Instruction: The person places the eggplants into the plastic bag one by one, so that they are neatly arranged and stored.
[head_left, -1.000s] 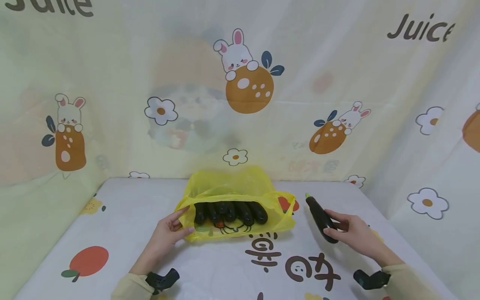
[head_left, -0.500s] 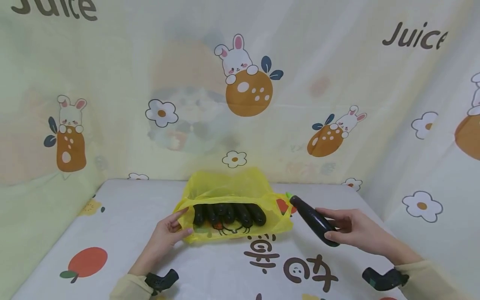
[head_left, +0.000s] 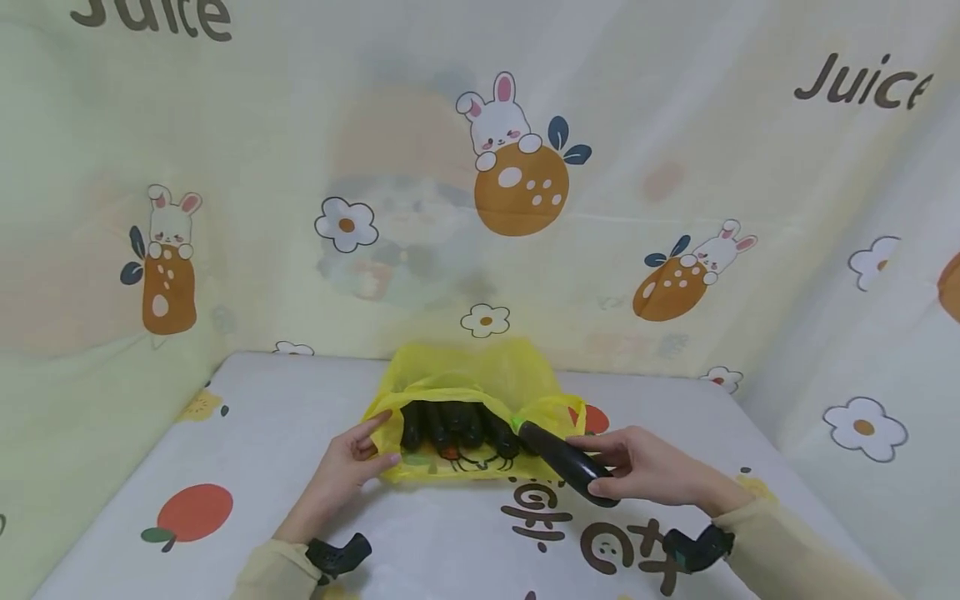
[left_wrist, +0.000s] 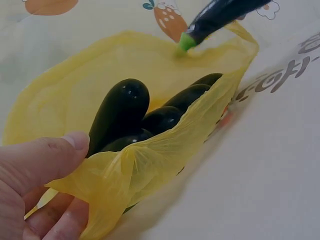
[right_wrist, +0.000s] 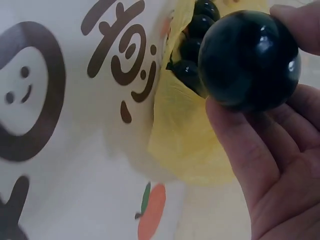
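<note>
My right hand (head_left: 648, 468) grips a dark, glossy eggplant (head_left: 566, 461) near its thick end. Its green stem end (left_wrist: 186, 43) points into the mouth of a yellow plastic bag (head_left: 480, 367). In the right wrist view, the eggplant's round end (right_wrist: 250, 60) fills the space between thumb and fingers. Several more eggplants (left_wrist: 122, 107) lie side by side inside the bag. At the bag's left side, my left hand (head_left: 348, 467) holds the rim of its opening, thumb and fingers on the plastic. The fingers behind the bag are partly hidden.
Beneath the bag is a white tabletop cloth (head_left: 420, 550) printed with fruit and dark characters. A pale curtain (head_left: 285, 283) with rabbit and flower prints rises behind the table and along both sides.
My right hand has carried the eggplant leftward, from beside the bag to its opening. My left hand keeps its hold on the bag's rim. The head view has shifted slightly.
</note>
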